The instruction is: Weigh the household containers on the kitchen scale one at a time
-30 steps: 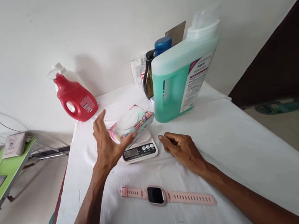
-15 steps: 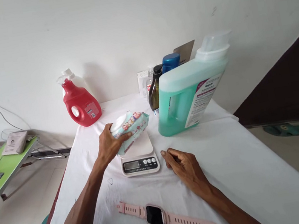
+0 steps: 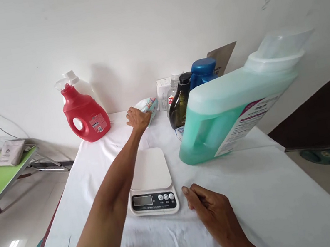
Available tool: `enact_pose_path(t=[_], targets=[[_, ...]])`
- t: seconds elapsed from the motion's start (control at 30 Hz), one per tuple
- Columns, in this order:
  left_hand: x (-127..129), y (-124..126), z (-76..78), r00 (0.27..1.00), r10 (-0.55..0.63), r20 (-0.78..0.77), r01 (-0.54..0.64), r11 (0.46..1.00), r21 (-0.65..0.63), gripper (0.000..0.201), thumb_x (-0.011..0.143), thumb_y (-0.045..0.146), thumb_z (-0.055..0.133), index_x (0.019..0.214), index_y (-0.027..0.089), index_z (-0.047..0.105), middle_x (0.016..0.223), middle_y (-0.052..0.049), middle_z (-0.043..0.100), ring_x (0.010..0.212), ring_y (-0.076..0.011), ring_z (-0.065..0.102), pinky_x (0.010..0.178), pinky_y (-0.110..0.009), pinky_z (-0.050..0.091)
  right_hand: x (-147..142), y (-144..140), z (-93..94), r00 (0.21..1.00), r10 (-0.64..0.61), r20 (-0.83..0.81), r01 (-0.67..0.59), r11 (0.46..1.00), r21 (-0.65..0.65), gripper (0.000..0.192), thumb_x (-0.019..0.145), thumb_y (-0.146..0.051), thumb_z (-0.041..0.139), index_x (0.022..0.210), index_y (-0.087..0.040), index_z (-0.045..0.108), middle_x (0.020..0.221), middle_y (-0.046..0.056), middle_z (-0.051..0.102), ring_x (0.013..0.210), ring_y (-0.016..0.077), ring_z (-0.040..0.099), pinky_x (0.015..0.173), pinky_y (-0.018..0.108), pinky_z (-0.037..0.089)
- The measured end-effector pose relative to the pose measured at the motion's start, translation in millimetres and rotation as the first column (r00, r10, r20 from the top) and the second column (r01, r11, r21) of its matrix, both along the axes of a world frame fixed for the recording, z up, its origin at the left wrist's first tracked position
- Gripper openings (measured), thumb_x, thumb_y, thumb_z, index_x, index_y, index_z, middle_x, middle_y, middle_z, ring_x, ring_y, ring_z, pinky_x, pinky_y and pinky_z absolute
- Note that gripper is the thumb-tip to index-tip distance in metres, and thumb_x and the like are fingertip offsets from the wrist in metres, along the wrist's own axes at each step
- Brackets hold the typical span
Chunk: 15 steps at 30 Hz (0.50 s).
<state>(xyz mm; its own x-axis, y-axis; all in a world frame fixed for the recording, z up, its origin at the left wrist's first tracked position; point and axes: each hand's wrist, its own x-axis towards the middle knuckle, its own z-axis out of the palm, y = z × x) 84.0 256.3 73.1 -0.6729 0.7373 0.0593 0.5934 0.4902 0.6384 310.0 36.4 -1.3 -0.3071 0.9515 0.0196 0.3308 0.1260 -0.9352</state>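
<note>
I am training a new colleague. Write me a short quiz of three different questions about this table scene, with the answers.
1. True or false: the scale has something lying on its platform.
2. Which hand holds the wipes pack?
A. the left hand
B. the right hand
C. neither
3. Fill in: the right hand rests on the white cloth just to the ____ of the scale.

Key
1. False: the platform is bare.
2. A: the left arm is stretched out to the back of the table, between the red bottle and the dark bottle, with the hand closed on the pack.
3. right
</note>
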Motion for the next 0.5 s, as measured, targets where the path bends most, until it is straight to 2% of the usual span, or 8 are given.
enact_pose_path(t=[0.07,0.17,0.23,0.3,0.33,0.4,0.47,0.5], targets=[[14,7,-5.1,1.000,0.003,0.004,-0.003,1.000,0.027,0.066,0.082,0.045,0.080,0.134,0.021,0.047,0.157,-0.022,0.049,0.149,-0.0381,0.043,0.113,-0.054,0.041,1,0,-2.4,1.000,0.001,0.000,-0.001,1.000,-0.014,0.058,0.100,-0.066,0.049,0.061,-0.024,0.038,0.056,-0.005,0.033,0.051,0.0112,0.031,0.048,0.026,0.028],[23,2,-2.7,0.988,-0.134,0.074,0.130,0.990,0.051,0.079,0.080,0.061,0.080,0.138,0.019,0.046,0.155,-0.023,0.047,0.148,-0.0415,0.043,0.113,-0.054,0.042,2,0,-8.3,1.000,-0.006,-0.003,0.006,1.000,-0.012,0.059,0.099,-0.067,0.052,0.061,-0.024,0.039,0.055,-0.005,0.034,0.049,0.0112,0.032,0.047,0.026,0.029],[13,-12,4.7,0.972,-0.217,0.088,0.206,0.971,0.119,0.082,0.081,0.065,0.079,0.139,0.017,0.048,0.153,-0.025,0.048,0.144,-0.0415,0.049,0.112,-0.052,0.044,3,1,-11.1,1.000,-0.012,-0.002,0.012,1.000,0.006,0.058,0.098,-0.067,0.054,0.061,-0.024,0.040,0.054,-0.005,0.036,0.048,0.0113,0.032,0.047,0.026,0.030],[-10,-35,15.5,0.975,-0.223,-0.023,0.220,0.932,0.287,0.075,0.086,0.059,0.079,0.139,0.016,0.048,0.151,-0.024,0.049,0.141,-0.0380,0.052,0.114,-0.049,0.043,2,1,-10.8,1.000,-0.005,0.003,0.005,0.999,0.032,0.058,0.098,-0.066,0.055,0.061,-0.024,0.041,0.054,-0.004,0.038,0.048,0.0116,0.033,0.046,0.026,0.030],[-27,-49,21.7,0.975,-0.188,-0.120,0.220,0.891,0.397,0.071,0.088,0.052,0.079,0.140,0.016,0.048,0.152,-0.023,0.049,0.141,-0.0355,0.051,0.116,-0.048,0.041,2,1,-9.3,1.000,-0.002,0.006,0.002,0.999,0.047,0.058,0.098,-0.066,0.055,0.061,-0.024,0.041,0.054,-0.004,0.039,0.048,0.0118,0.034,0.046,0.027,0.030],[-67,-77,34.2,0.955,0.006,-0.296,0.183,0.773,0.607,0.063,0.091,0.041,0.079,0.139,0.016,0.048,0.152,-0.021,0.049,0.148,-0.0331,0.042,0.122,-0.047,0.035,1,1,-5.1,1.000,0.004,0.018,-0.005,0.998,0.066,0.058,0.098,-0.067,0.054,0.060,-0.024,0.042,0.053,-0.004,0.039,0.048,0.0121,0.034,0.046,0.027,0.031],[-111,-100,44.1,0.918,0.253,-0.306,0.052,0.688,0.724,0.071,0.090,0.037,0.080,0.145,0.014,0.042,0.159,-0.021,0.040,0.155,-0.0333,0.031,0.127,-0.050,0.027,1,1,-1.0,0.999,0.006,0.038,-0.008,0.998,0.062,0.058,0.098,-0.067,0.053,0.060,-0.024,0.043,0.053,-0.004,0.038,0.048,0.0121,0.034,0.047,0.027,0.031],[-133,-108,47.1,0.913,0.332,-0.237,-0.058,0.681,0.730,0.077,0.090,0.040,0.081,0.149,0.014,0.039,0.164,-0.022,0.032,0.155,-0.0343,0.029,0.126,-0.052,0.027,1,1,0.3,0.999,0.008,0.048,-0.011,0.999,0.053,0.057,0.098,-0.067,0.053,0.061,-0.024,0.044,0.052,-0.004,0.037,0.047,0.0121,0.034,0.047,0.027,0.032]])
